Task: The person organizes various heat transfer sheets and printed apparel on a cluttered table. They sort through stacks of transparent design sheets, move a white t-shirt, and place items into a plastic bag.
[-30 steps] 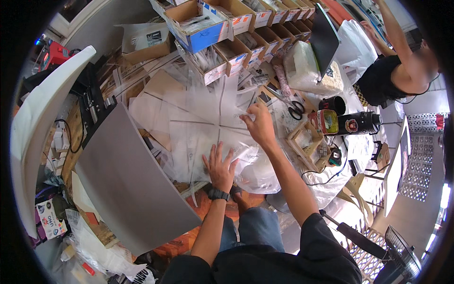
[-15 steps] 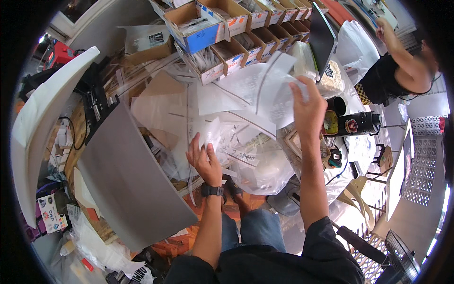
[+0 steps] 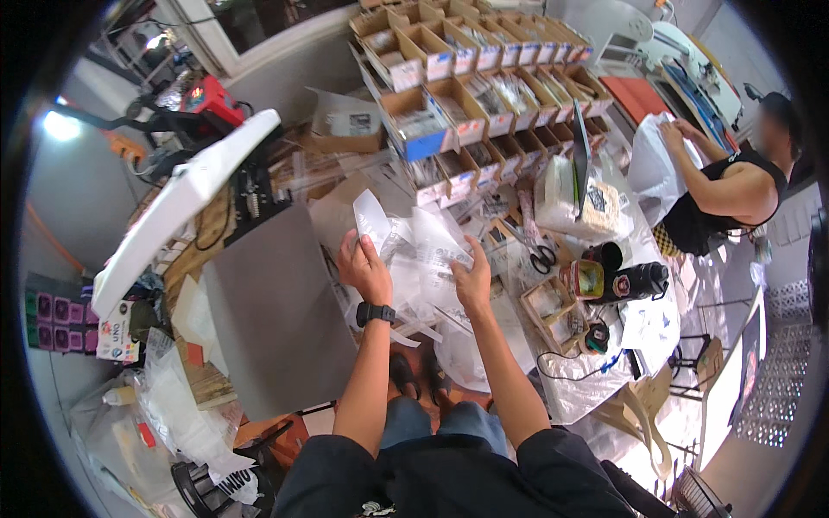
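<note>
My left hand (image 3: 364,269) is closed on a curled white slip (image 3: 370,221), which looks like paper or film. In my right hand (image 3: 472,278) I pinch the edge of a translucent plastic sheet (image 3: 439,249) with faint print on it. The two hands are held close together in front of me, and the sheet spans the space between them. Whether it is a bag or a single layer I cannot tell. Below my right forearm hangs a clear plastic bag (image 3: 509,338). A black watch (image 3: 376,313) is on my left wrist.
Cardboard bins (image 3: 420,129) in several rows stand at the back. A grey panel (image 3: 281,319) lies at the left. On the right are scissors (image 3: 542,258), a black bottle (image 3: 637,282) and a tape measure (image 3: 596,337). Another person (image 3: 730,186) handles a white bag (image 3: 654,160).
My right hand has come down and inward, bringing its plastic sheet beside my left hand. My view has tilted up, showing more bins. The other person now has both hands on the white bag.
</note>
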A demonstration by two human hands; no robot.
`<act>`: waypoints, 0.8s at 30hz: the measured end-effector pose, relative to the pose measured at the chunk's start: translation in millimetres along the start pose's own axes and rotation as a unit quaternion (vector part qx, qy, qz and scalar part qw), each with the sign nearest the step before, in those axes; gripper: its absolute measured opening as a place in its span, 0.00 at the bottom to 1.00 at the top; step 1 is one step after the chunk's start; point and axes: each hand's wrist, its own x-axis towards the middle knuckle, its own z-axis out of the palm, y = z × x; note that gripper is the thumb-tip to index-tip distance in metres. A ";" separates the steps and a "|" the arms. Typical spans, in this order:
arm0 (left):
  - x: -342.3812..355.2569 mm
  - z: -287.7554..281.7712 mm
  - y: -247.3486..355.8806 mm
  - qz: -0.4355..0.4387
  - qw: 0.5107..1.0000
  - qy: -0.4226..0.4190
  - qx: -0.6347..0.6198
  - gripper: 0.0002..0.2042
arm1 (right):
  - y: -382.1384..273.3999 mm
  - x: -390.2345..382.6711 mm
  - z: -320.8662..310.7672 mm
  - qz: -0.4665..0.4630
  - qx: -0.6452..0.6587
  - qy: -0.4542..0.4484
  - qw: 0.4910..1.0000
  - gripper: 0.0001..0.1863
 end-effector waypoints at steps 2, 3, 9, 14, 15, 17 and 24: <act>15.8 -4.8 3.3 -0.004 0.998 0.049 0.029 0.22 | -26.0 -5.0 -7.4 0.002 0.043 -0.010 0.999 0.31; 22.3 -9.7 6.7 -0.015 0.998 0.053 -0.037 0.21 | -32.5 -5.2 -10.9 0.007 0.062 -0.019 0.998 0.32; 51.2 -60.1 20.6 -0.162 0.953 0.023 -0.256 0.23 | -105.1 29.1 -30.6 -0.163 0.054 -0.082 0.982 0.28; 30.1 -107.3 1.8 -0.215 0.871 0.122 -0.424 0.26 | -153.3 10.3 -41.5 -0.263 0.033 -0.084 0.960 0.21; 26.8 -127.3 1.0 -0.218 0.847 0.128 -0.467 0.27 | -171.5 -6.5 -42.4 -0.279 0.047 -0.088 0.955 0.20; 24.1 -153.6 -1.5 -0.238 0.795 0.173 -0.531 0.28 | -189.4 -30.3 -43.5 -0.302 0.062 -0.104 0.946 0.19; -61.1 -231.7 -121.9 -0.327 0.739 0.168 -0.564 0.29 | -172.2 -131.2 -13.2 -0.185 0.092 -0.160 0.965 0.18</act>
